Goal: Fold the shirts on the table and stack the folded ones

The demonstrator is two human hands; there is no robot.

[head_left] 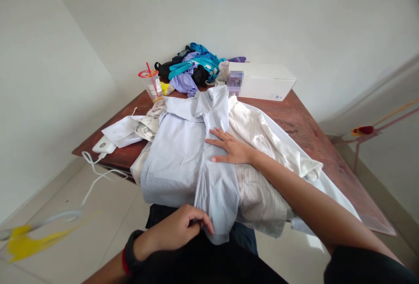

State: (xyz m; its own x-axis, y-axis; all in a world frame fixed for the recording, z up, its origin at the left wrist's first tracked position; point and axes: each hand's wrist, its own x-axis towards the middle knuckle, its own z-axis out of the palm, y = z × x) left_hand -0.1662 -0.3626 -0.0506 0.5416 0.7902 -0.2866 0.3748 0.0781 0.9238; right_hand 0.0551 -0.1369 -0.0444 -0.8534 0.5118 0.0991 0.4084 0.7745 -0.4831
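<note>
A light grey-blue shirt (178, 155) is spread over the near part of the table, its lower edge hanging toward my body. My right hand (231, 147) lies flat on the folded strip along its right side, fingers spread. At the hanging hem, my left hand (186, 227) has its fingers curled round the cloth edge; the fingertips are partly hidden. Beneath the shirt, a cream striped shirt (262, 137) reaches out to the right, with white cloth (337, 194) under that.
On the wooden table (304, 122) are a plastic cup with a red straw (153, 85), a heap of blue, purple and black clothes (196, 67) and a white box (265, 82). A white charger (104, 145) with a trailing cable (90, 192) sits at the left edge.
</note>
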